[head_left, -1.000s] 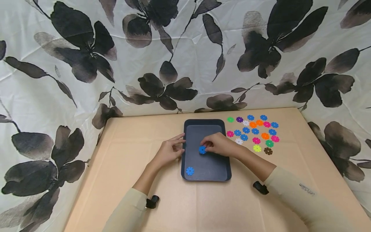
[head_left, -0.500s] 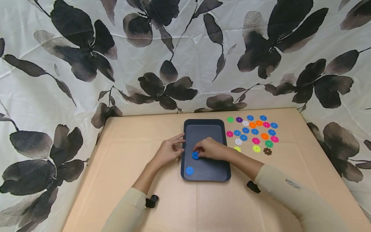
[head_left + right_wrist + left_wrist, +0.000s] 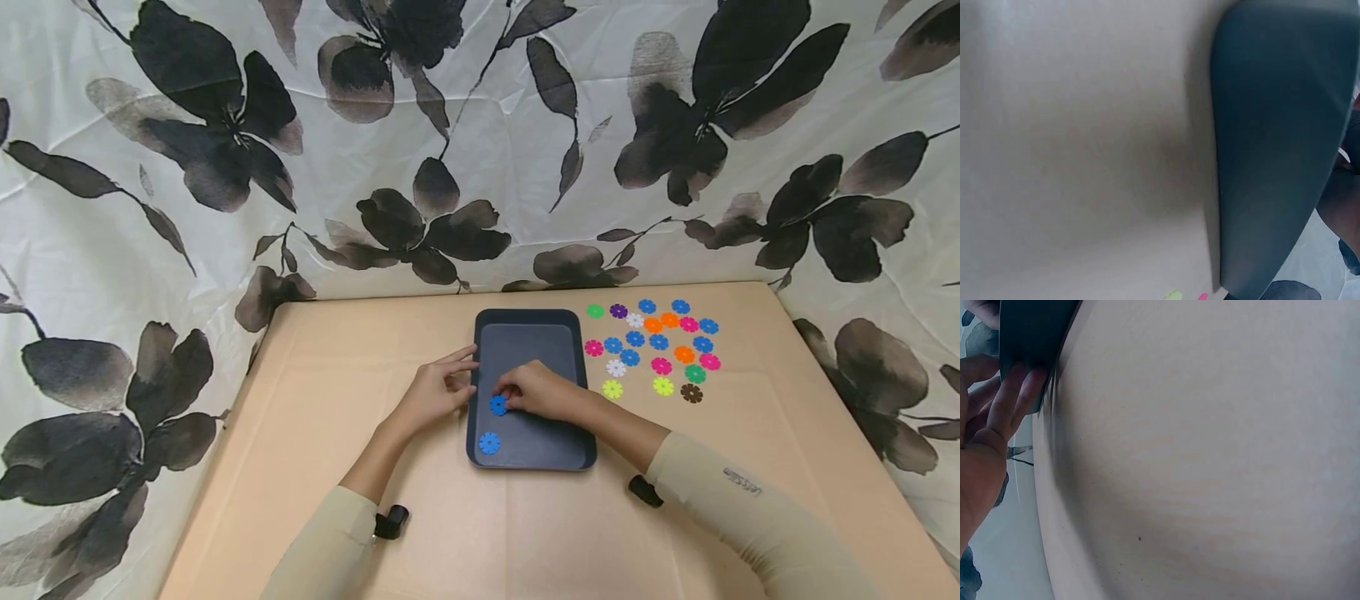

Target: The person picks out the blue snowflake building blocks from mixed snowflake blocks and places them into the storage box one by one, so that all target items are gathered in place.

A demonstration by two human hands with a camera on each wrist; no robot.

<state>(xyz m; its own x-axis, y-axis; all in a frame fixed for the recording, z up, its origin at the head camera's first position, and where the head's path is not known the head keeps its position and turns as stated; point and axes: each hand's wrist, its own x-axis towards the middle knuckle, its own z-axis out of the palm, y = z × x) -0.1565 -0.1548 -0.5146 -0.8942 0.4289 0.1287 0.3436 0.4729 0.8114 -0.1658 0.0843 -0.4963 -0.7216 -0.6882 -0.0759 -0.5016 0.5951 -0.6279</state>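
A dark grey rectangular tray [image 3: 534,446] lies on the table in the head view. My right hand [image 3: 546,392] reaches over its right rim and pinches a blue notched plastic disc [image 3: 497,406] low over the tray's left side. A second blue notched disc [image 3: 490,443] lies in the tray's near left corner. My left hand [image 3: 432,389] rests its fingers against the tray's left edge; in the left wrist view those fingers [image 3: 1007,403] lie extended along the outer wall. The right wrist view shows the tray's outer wall [image 3: 1272,144], with the right hand mostly hidden behind it.
Right of the tray, several loose notched discs in blue, pink [image 3: 662,366], orange [image 3: 684,355], green [image 3: 695,374], yellow [image 3: 663,386], white [image 3: 616,367], purple and brown [image 3: 692,392] lie spread on the beige tabletop [image 3: 450,542]. A floral cloth [image 3: 480,150] hangs behind.
My right hand has moved left and slightly nearer with the pinched blue disc, which now stands just beyond the other blue one. My left hand keeps its place at the tray.
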